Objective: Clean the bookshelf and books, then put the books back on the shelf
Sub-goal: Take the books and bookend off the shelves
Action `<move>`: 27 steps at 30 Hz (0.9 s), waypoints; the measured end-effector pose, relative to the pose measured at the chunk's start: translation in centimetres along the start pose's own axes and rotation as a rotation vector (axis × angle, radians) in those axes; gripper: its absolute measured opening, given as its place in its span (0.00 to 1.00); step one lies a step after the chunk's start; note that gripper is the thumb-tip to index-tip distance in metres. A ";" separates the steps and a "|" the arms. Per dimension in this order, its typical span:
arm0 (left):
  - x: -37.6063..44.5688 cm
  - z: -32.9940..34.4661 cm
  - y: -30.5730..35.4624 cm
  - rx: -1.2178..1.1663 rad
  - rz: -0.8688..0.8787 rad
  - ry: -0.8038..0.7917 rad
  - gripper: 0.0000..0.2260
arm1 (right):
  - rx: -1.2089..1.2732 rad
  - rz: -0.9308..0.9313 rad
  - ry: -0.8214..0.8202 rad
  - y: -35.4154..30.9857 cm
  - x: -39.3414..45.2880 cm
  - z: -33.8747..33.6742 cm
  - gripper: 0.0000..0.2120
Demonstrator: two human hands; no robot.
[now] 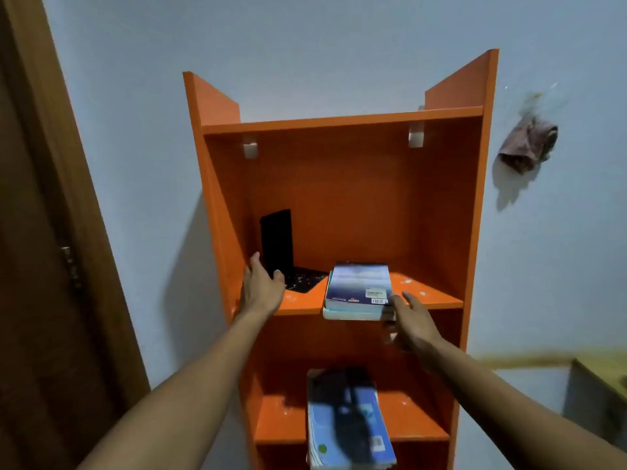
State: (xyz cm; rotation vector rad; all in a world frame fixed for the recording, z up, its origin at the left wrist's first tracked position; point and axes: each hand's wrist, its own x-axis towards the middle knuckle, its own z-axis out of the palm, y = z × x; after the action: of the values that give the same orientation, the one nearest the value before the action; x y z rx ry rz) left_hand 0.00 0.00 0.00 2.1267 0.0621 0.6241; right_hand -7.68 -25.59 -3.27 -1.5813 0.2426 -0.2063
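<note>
An orange bookshelf (342, 198) stands against a pale wall. On its upper board a black L-shaped bookend (276, 242) stands at the left; my left hand (261, 290) touches its upright plate with fingers spread around its edge. A small stack of books (358, 290) with a blue cover on top lies flat at the board's front edge, overhanging it a little. My right hand (412, 323) is at the stack's right front corner, fingers apart, touching or nearly touching it. A second stack of blue books (349, 422) lies on the lower board.
A brown wooden door (51, 266) is at the left. A brownish cloth (527, 144) hangs on the wall right of the shelf. A yellow-topped surface (597, 378) shows at the lower right. White specks dot both shelf boards.
</note>
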 end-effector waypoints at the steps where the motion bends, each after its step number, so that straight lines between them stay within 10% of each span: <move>1: 1.3 0.4 -0.1 -0.008 -0.012 0.004 0.30 | 0.035 0.002 -0.002 -0.2 0.8 0.5 0.27; 13: 9.8 4.3 -0.6 -0.083 -0.207 0.129 0.17 | 0.105 0.045 0.121 0.8 3.3 2.2 0.18; 27: 2.3 -0.3 1.2 -0.012 0.128 0.334 0.07 | 0.382 0.244 -0.215 0.7 -1.2 -0.9 0.06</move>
State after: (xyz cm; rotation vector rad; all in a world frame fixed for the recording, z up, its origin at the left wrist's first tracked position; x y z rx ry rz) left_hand 1.60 0.17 1.98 2.0067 0.1064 1.0484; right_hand -9.12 -26.14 -3.92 -1.1714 0.2112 0.1036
